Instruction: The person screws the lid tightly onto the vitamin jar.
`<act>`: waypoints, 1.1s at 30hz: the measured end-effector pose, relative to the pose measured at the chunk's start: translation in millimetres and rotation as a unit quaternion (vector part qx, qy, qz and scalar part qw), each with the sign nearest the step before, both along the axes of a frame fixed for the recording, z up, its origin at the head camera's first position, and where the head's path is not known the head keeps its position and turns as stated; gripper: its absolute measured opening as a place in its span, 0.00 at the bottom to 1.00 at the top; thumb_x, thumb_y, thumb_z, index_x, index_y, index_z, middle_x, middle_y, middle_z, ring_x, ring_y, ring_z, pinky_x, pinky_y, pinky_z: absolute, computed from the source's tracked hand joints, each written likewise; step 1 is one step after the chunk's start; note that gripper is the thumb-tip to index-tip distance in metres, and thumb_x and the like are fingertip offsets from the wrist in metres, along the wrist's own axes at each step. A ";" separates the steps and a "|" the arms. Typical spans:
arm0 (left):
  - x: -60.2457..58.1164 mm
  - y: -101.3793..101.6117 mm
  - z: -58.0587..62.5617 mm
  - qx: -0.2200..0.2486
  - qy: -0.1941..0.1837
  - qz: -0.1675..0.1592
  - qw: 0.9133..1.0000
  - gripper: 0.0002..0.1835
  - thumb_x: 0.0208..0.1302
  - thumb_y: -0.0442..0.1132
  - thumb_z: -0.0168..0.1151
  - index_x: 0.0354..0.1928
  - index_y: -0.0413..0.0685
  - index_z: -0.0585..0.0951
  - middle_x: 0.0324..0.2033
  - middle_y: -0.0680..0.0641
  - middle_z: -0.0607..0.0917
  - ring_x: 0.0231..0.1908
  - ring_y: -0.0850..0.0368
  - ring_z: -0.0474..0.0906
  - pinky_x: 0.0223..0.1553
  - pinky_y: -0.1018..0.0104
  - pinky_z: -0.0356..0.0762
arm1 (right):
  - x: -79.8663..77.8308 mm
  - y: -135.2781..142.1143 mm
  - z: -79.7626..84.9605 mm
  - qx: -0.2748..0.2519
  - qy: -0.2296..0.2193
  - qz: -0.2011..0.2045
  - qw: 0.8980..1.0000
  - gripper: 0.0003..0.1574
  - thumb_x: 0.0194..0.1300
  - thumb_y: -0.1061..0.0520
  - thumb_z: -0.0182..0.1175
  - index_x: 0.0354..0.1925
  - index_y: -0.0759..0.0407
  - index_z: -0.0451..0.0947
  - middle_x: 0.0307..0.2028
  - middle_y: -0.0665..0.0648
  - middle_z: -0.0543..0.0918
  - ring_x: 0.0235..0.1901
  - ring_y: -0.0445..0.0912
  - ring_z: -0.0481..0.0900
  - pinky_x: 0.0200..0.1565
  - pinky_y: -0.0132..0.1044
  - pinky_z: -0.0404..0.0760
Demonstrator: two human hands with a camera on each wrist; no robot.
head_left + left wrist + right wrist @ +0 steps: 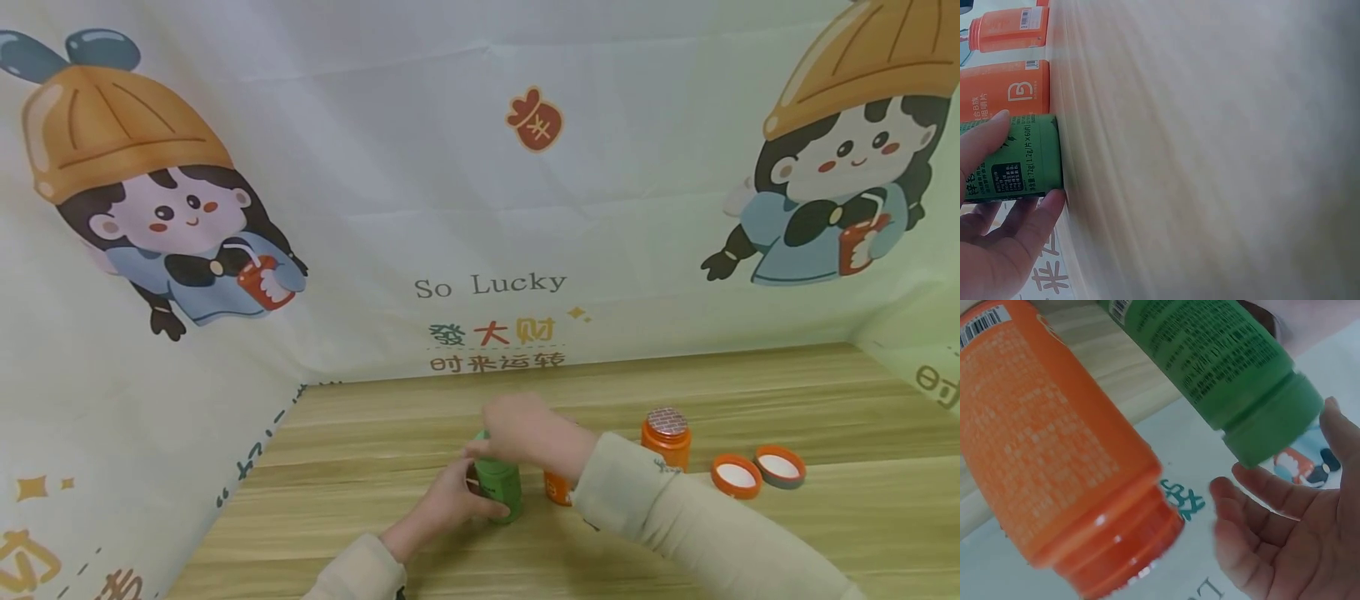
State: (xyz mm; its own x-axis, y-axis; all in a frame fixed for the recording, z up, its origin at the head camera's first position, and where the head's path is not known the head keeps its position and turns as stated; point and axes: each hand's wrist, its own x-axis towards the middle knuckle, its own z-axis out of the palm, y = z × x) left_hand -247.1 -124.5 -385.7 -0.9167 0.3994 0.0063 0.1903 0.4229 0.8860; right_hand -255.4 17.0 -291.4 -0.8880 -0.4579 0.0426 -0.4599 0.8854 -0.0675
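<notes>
A green bottle (498, 492) with a green cap (1275, 425) stands on the wooden table. My left hand (442, 506) grips its lower body, and in the left wrist view the thumb lies on one side with the fingers (1044, 219) on the other. Over the bottle's top is my right hand (525, 429), blurred in the head view. In the right wrist view its fingers (1244, 519) are spread loosely round the cap, fingertips right by its edge. Beside the green bottle stands an orange bottle (1054, 444) without its cap, partly hidden by the right forearm in the head view.
Another uncapped orange bottle (666, 442), its mouth covered by a patterned seal, stands further right. Two caps, an orange one (737, 477) and a grey-and-orange one (780, 467), lie with white liners upward. A printed cloth (390, 208) hangs behind the table.
</notes>
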 end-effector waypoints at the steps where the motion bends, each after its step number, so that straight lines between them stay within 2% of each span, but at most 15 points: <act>1: 0.2 0.1 0.4 -0.001 0.001 -0.001 1.000 0.33 0.43 0.30 0.71 0.54 0.31 0.68 0.43 0.40 0.78 0.40 0.52 0.76 0.40 0.60 0.77 | 0.0 1.6 1.9 -0.003 0.001 0.009 1.000 0.29 0.56 0.31 0.55 0.25 0.55 0.75 0.24 0.50 0.76 0.25 0.43 0.73 0.26 0.34 0.74; 3: 0.9 0.3 1.0 0.000 0.001 -0.002 1.000 0.34 0.44 0.30 0.71 0.55 0.30 0.67 0.43 0.40 0.78 0.40 0.52 0.76 0.40 0.59 0.77 | -0.6 5.7 5.8 -0.017 -0.009 0.044 0.999 0.30 0.58 0.34 0.55 0.38 0.59 0.78 0.37 0.55 0.81 0.38 0.47 0.78 0.40 0.39 0.78; 6: 0.9 0.3 1.4 0.001 -0.011 -0.001 1.000 0.36 0.44 0.30 0.71 0.56 0.30 0.66 0.44 0.40 0.78 0.41 0.51 0.76 0.42 0.58 0.77 | -2.2 13.5 11.3 -0.040 -0.049 0.130 0.990 0.32 0.61 0.45 0.58 0.59 0.59 0.69 0.58 0.58 0.72 0.58 0.51 0.68 0.58 0.43 0.67; 7: 0.5 0.3 1.2 0.002 -0.014 -0.002 1.000 0.36 0.44 0.30 0.71 0.56 0.30 0.66 0.44 0.39 0.77 0.41 0.51 0.77 0.43 0.58 0.77 | -2.7 16.1 12.7 -0.046 -0.068 0.158 0.984 0.31 0.61 0.51 0.59 0.61 0.59 0.67 0.62 0.58 0.68 0.61 0.50 0.65 0.61 0.43 0.64; 10: -0.9 0.0 0.2 -0.001 -0.018 -0.002 1.000 0.34 0.45 0.31 0.71 0.55 0.31 0.67 0.44 0.39 0.77 0.41 0.51 0.77 0.44 0.57 0.76 | -3.7 22.2 14.2 -0.051 -0.110 0.217 0.969 0.31 0.59 0.64 0.60 0.61 0.58 0.67 0.65 0.57 0.63 0.63 0.49 0.61 0.61 0.40 0.64; 12: -1.5 -0.1 -0.3 -0.004 -0.017 -0.001 1.000 0.33 0.45 0.31 0.71 0.53 0.31 0.68 0.44 0.40 0.77 0.41 0.51 0.77 0.44 0.57 0.76 | -4.4 24.6 14.2 -0.049 -0.124 0.238 0.962 0.32 0.57 0.69 0.59 0.60 0.59 0.68 0.66 0.57 0.61 0.61 0.49 0.65 0.59 0.37 0.66; 17: -0.7 0.0 0.0 -0.014 -0.006 -0.001 1.000 0.30 0.45 0.32 0.71 0.51 0.29 0.70 0.43 0.41 0.79 0.41 0.51 0.77 0.43 0.58 0.76 | -6.5 26.6 11.5 -0.046 -0.138 0.253 0.956 0.29 0.57 0.72 0.57 0.58 0.61 0.70 0.63 0.57 0.66 0.51 0.46 0.75 0.51 0.29 0.72; 20: 0.3 0.4 0.7 -0.015 -0.002 -0.003 1.000 0.30 0.45 0.31 0.71 0.50 0.29 0.70 0.42 0.41 0.79 0.40 0.51 0.77 0.43 0.58 0.76 | -7.4 26.9 10.3 -0.041 -0.133 0.258 0.956 0.28 0.57 0.71 0.57 0.57 0.62 0.71 0.61 0.57 0.69 0.52 0.47 0.74 0.52 0.30 0.71; 27: -0.5 -0.3 1.2 -0.014 -0.003 -0.004 1.000 0.31 0.44 0.32 0.72 0.52 0.31 0.70 0.43 0.41 0.78 0.41 0.51 0.76 0.45 0.57 0.75 | -6.3 25.0 9.8 -0.014 -0.101 0.254 0.962 0.25 0.58 0.69 0.57 0.55 0.58 0.73 0.57 0.54 0.73 0.54 0.45 0.72 0.55 0.32 0.70; 33: -0.7 0.1 0.5 -0.017 -0.008 0.000 1.000 0.32 0.45 0.33 0.72 0.53 0.31 0.70 0.43 0.42 0.79 0.41 0.51 0.77 0.43 0.58 0.76 | -5.1 22.5 7.7 -0.026 -0.094 0.216 0.971 0.20 0.61 0.59 0.58 0.52 0.59 0.75 0.46 0.53 0.77 0.43 0.41 0.72 0.46 0.30 0.73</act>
